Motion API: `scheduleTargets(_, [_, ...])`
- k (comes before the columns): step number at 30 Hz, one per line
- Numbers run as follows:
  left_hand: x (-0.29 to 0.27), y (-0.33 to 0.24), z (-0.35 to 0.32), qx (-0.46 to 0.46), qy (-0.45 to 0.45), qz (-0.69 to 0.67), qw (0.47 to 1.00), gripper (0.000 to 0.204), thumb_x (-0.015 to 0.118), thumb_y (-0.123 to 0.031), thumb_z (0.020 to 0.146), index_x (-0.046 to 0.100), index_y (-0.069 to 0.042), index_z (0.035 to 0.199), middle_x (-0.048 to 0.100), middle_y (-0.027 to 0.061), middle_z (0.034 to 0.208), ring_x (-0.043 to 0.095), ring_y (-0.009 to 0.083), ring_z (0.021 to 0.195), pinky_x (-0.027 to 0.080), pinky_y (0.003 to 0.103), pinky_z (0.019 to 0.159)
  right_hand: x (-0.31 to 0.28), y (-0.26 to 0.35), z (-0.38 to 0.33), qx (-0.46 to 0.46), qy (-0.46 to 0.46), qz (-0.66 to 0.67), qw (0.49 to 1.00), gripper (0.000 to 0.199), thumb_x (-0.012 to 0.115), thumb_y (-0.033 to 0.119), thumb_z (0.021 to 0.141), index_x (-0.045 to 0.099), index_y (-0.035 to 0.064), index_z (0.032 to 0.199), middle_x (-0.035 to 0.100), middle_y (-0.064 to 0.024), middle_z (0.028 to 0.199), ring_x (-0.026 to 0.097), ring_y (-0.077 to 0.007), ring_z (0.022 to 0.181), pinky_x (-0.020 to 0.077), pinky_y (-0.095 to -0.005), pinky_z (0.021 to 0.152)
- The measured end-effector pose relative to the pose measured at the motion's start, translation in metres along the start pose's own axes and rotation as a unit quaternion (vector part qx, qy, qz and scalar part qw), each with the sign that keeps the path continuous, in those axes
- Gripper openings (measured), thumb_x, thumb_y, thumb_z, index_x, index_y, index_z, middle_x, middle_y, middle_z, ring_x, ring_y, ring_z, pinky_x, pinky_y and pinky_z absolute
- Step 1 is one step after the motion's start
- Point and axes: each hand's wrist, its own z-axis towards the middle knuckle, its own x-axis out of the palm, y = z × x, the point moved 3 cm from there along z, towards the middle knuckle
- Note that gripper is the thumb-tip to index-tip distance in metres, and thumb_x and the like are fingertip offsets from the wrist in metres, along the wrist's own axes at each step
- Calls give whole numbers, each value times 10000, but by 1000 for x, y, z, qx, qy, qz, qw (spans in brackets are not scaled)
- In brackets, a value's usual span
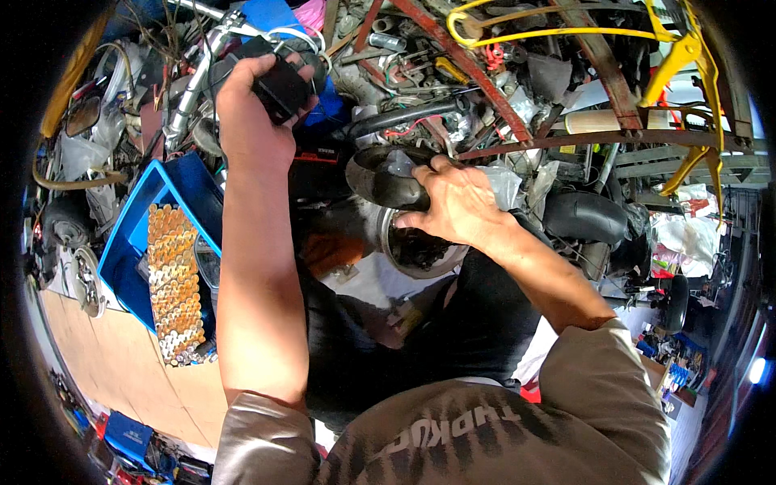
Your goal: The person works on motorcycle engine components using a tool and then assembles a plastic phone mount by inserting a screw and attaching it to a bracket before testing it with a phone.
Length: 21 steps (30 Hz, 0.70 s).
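Observation:
My left hand (255, 136) is raised at the upper left, its fingers wrapped round a black box-shaped part (281, 90). Near the middle, my right hand (462, 202) grips a dark, curved, hollow part (378, 179) by its right side, thumb underneath and fingers on top. What this part is exactly I cannot tell. Just below it is a round metal bowl (390, 246) with dark contents, partly hidden by my right hand. A black box with red markings (317, 158) lies between my two arms.
A blue crate (121, 275) with a panel of round battery cells (174, 283) stands left of my left forearm. Beyond my hands is a heap of scrap, crossed by red metal bars (469, 65). A yellow metal frame (679, 61) stands at upper right, a black curved part (584, 217) at right.

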Motion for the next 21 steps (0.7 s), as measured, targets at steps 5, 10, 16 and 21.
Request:
scheduleTargets(5, [-2,-5,-2,26,-8,-21,999,381,575,-277,923,639,12,1163,726,155,1141,722,304,1014,541,478,823,16,-7,12,-65,-28,-82,994,536,896,389,677,726,-1,1002,630,-191,1040,672,-360,986,548,-458,831])
scheduleTargets(10, [-1,-5,-7,56,5,-15,998,350,580,-267,921,638,-2,1142,725,156,1127,725,309,1010,550,476,802,10,3,2,-116,-43,-47,991,470,890,340,634,711,15,924,586,-144,979,650,-339,946,533,-467,826])
scheduleTargets(16, [-11,-19,-4,116,26,-8,993,358,569,-241,934,627,8,1184,722,155,1146,719,303,1047,559,460,790,-23,38,-26,-185,-146,115,965,471,898,312,589,695,32,910,552,-129,924,622,-329,889,517,-446,774])
scheduleTargets(21, [-19,-56,-12,270,-2,7,963,313,548,-197,955,589,48,1144,686,215,1215,688,367,1117,587,471,807,-16,15,23,-115,-199,323,918,442,902,326,737,707,-24,923,658,-166,932,652,-263,839,522,-411,709])
